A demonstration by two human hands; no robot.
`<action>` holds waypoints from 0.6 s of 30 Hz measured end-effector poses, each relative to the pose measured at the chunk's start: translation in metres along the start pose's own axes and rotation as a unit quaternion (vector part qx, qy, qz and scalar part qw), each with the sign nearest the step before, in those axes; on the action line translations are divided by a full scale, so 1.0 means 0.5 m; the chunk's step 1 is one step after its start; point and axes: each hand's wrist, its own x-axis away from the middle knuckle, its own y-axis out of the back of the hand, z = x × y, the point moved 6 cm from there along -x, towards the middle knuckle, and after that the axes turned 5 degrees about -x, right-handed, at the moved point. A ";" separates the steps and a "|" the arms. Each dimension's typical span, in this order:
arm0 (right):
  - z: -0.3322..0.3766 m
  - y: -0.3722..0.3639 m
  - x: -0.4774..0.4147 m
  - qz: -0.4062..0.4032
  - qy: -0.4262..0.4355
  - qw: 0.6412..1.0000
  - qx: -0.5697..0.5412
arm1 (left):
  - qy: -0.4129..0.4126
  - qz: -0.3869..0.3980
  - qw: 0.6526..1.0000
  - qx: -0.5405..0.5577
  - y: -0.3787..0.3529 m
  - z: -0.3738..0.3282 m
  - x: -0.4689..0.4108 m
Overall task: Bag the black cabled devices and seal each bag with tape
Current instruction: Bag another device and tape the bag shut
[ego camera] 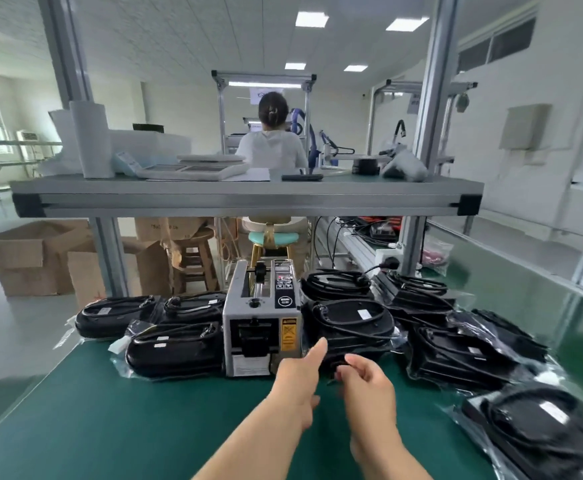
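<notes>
Both hands reach out over the green table [116, 424], away from its near edge and toward the middle of the far edge. There stands the grey tape machine [262, 327]. Just beside it, on the side of the right edge, lies a black cabled device [352, 323] in a clear bag. It lies flat with its long side running from left to right, and its cable sits curled on top. The right hand [366, 382] is the nearer one. Its fingers are loosely bent at the near side of the device, and the picture is too blurry to tell if they pinch the bag. The left hand [297, 379] holds nothing I can see, and its thumb sticks out toward the device. I think the next move is to pull this one back toward the near edge. More bagged devices [172, 348] lie near the left edge.
</notes>
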 end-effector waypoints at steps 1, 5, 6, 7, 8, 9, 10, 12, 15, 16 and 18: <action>0.001 0.018 -0.005 -0.010 -0.003 1.000 -0.008 | 0.018 0.015 1.000 0.018 -0.025 -0.002 -0.008; -0.002 0.064 -0.024 -0.032 -0.018 0.999 -0.028 | 0.059 0.020 0.990 0.126 -0.081 -0.024 -0.037; -0.003 0.069 -0.027 -0.033 -0.024 0.999 -0.033 | 0.065 0.012 0.986 0.150 -0.086 -0.026 -0.046; -0.003 0.073 -0.029 -0.032 -0.030 0.998 -0.039 | 0.068 0.003 0.983 0.170 -0.088 -0.026 -0.053; -0.003 0.077 -0.030 -0.031 -0.035 0.998 -0.045 | 0.068 -0.006 0.981 0.184 -0.087 -0.025 -0.059; -0.003 0.079 -0.030 -0.030 -0.040 0.998 -0.048 | 0.062 -0.014 0.980 0.190 -0.086 -0.023 -0.064; -0.002 0.080 -0.032 -0.029 -0.044 0.998 -0.047 | 0.050 -0.023 0.980 0.191 -0.082 -0.021 -0.068; -0.006 0.082 -0.035 -0.022 -0.063 0.997 -0.046 | 0.023 -0.047 0.981 0.188 -0.072 -0.016 -0.065; -0.014 0.077 -0.036 0.021 -0.098 0.992 -0.079 | 0.005 -0.071 0.979 0.191 -0.049 0.008 -0.035; -0.012 0.073 -0.033 0.044 -0.109 0.988 -0.098 | 0.004 -0.062 0.979 0.194 -0.043 0.020 -0.018; -0.007 0.068 -0.023 0.070 -0.125 0.975 -0.170 | 0.008 -0.026 0.979 0.202 -0.033 0.051 0.023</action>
